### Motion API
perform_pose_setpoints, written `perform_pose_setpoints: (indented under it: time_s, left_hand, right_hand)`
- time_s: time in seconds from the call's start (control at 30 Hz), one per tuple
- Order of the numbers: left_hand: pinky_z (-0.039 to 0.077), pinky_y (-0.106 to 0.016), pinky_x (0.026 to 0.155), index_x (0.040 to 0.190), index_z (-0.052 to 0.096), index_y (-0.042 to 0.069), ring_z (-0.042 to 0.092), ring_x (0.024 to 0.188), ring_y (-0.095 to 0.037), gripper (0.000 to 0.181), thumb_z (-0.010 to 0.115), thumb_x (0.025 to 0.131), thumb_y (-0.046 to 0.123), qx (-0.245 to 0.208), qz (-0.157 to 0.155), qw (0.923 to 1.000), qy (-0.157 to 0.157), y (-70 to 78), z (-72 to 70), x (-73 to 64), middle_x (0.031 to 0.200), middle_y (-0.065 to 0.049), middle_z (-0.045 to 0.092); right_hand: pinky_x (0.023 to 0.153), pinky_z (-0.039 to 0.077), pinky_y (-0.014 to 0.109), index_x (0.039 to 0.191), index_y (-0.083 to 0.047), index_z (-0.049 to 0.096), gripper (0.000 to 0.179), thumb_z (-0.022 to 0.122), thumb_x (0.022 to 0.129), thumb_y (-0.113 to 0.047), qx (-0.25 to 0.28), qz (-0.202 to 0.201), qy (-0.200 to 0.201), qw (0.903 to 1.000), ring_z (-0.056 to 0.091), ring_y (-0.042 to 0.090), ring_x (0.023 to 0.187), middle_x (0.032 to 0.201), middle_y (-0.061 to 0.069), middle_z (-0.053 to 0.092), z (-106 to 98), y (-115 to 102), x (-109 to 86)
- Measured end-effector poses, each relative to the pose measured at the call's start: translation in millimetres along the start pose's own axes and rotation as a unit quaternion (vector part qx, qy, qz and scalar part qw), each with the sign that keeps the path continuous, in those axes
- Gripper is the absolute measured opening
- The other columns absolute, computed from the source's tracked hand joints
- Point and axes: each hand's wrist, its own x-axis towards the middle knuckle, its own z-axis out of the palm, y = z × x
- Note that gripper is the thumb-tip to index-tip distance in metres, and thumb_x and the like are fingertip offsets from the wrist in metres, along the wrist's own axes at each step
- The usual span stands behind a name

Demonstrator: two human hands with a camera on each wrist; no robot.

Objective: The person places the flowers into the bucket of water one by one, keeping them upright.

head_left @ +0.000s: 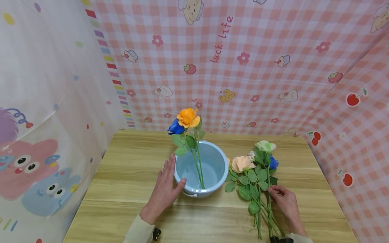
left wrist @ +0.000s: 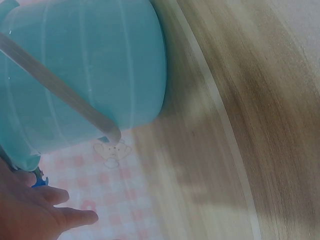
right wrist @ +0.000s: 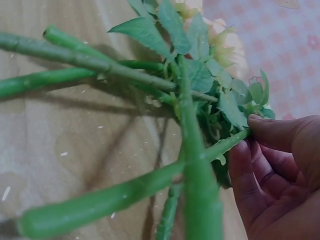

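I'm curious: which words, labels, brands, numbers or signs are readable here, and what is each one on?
"luck life": red lettering on the pink checked cloth behind the table.
A tiny dark mark low on that cloth, near the table's back edge: too small to read.
No readable label, brand or number shows on the blue bucket or the flowers.
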Motion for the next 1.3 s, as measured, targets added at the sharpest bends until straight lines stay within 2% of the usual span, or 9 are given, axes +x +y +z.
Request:
perform_pose_setpoints:
  time_s: [0.2, 0.4, 0.53, 0.7, 0.9, 1.13, 1.3]
  left_hand:
    - [0.024, -0.073, 0.116, 0.167, 0.010, 0.010, 0.016, 0.157, -0.038, 0.088, 0.050, 0.102, 0.053, 0.004, 0.001, 1.0000, 0.001, -0.4, 0.7, 0.1, 0.174, -0.008, 0.010]
    - [0.024, -0.073, 0.116, 0.167, 0.009, 0.010, 0.016, 0.157, -0.038, 0.088, 0.050, 0.102, 0.053, 0.004, -0.002, 1.0000, 0.000, -0.2, 0.9, 0.4, 0.174, -0.008, 0.009]
    - [0.024, -0.073, 0.116, 0.168, 0.009, 0.011, 0.016, 0.157, -0.038, 0.088, 0.051, 0.102, 0.051, 0.004, -0.003, 1.0000, -0.002, 0.0, 1.1, 0.4, 0.174, -0.007, 0.009]
    - [0.024, -0.073, 0.116, 0.167, 0.010, 0.010, 0.016, 0.156, -0.039, 0.087, 0.054, 0.102, 0.047, 0.001, 0.000, 1.0000, 0.000, -0.7, 1.1, 0.3, 0.174, -0.008, 0.010]
    - [0.023, -0.073, 0.116, 0.168, 0.009, 0.011, 0.018, 0.156, -0.041, 0.088, 0.051, 0.102, 0.053, -0.002, 0.001, 1.0000, 0.000, -0.8, 0.2, -0.1, 0.174, -0.007, 0.008]
    - [0.024, -0.074, 0.115, 0.167, 0.011, 0.009, 0.017, 0.156, -0.040, 0.088, 0.058, 0.101, 0.042, -0.002, 0.004, 1.0000, 0.005, -0.8, 1.2, 0.5, 0.173, -0.012, 0.013]
    - [0.023, -0.073, 0.116, 0.167, 0.010, 0.010, 0.016, 0.156, -0.038, 0.088, 0.055, 0.102, 0.048, -0.002, 0.002, 1.0000, 0.003, -0.3, 0.3, -0.1, 0.174, -0.008, 0.010]
  right_hand:
    - [0.071, 0.061, 0.023, 0.130, 0.014, 0.060, 0.043, 0.070, 0.100, -0.015, 0.039, 0.009, 0.017, 0.9990, 0.068, 0.008, 0.076, 0.098, 0.002, 0.071, -3.9, -5.6, -5.1]
    - [0.071, 0.061, 0.022, 0.128, 0.014, 0.061, 0.041, 0.070, 0.100, -0.014, 0.084, -0.001, 0.041, 0.9956, 0.069, 0.005, 0.078, 0.088, -0.012, 0.070, -7.3, -10.2, -5.1]
    - [0.072, 0.061, 0.022, 0.125, 0.013, 0.062, 0.038, 0.070, 0.100, -0.014, 0.102, -0.008, 0.056, 0.9932, 0.070, 0.004, 0.079, 0.086, -0.016, 0.070, -9.8, -15.5, -6.6]
    - [0.071, 0.061, 0.022, 0.121, 0.012, 0.064, 0.033, 0.071, 0.099, -0.012, 0.133, -0.010, 0.075, 0.9883, 0.069, 0.002, 0.080, 0.084, -0.016, 0.070, -13.3, -21.9, -8.5]
    - [0.072, 0.061, 0.021, 0.116, 0.008, 0.067, 0.026, 0.072, 0.098, -0.010, 0.177, -0.018, 0.096, 0.9794, 0.070, 0.003, 0.080, 0.086, -0.010, 0.072, -15.4, -28.1, -8.5]
    - [0.071, 0.061, 0.020, 0.111, 0.002, 0.070, 0.019, 0.073, 0.097, -0.010, 0.192, -0.034, 0.107, 0.9749, 0.070, 0.003, 0.078, 0.085, -0.011, 0.070, -13.8, -38.8, -12.4]
    - [0.070, 0.061, 0.020, 0.110, 0.004, 0.069, 0.020, 0.074, 0.096, -0.009, 0.203, -0.045, 0.108, 0.9722, 0.070, 0.002, 0.076, 0.086, -0.011, 0.070, -11.0, -45.8, -14.9]
